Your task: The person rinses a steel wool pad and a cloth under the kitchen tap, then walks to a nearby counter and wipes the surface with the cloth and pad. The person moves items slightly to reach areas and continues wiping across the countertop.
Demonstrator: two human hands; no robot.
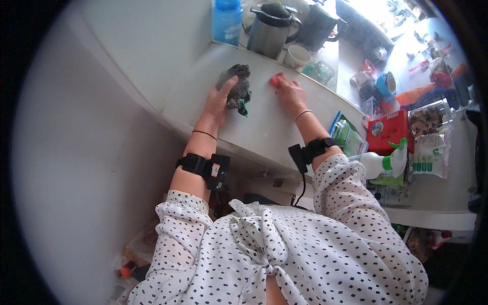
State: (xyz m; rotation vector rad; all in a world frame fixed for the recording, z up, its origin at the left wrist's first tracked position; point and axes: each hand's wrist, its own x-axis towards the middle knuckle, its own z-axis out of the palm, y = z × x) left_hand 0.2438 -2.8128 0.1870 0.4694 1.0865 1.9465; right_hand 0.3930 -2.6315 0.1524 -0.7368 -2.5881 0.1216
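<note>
My left hand (220,100) grips a bunched dark grey, fluffy cloth (240,84), thumb across its near side. A green, stringy piece (244,105) hangs from the cloth's lower edge. To the right, the fingers of my right hand (292,95) are closed on a small red object (276,80), slightly blurred and partly hidden, perhaps a scrap of cloth or plastic. Both hands are low over a white countertop (263,126), apart from each other. A few dark specks lie by the red object.
Along the back stand a blue bottle (227,24), a steel jug (268,32), a white cup (297,57) and a glass jar (324,72). At right are a green packet (349,137), a red box (390,131), a spray bottle (375,164) and a clear container (429,118). A wall (95,152) bounds the left.
</note>
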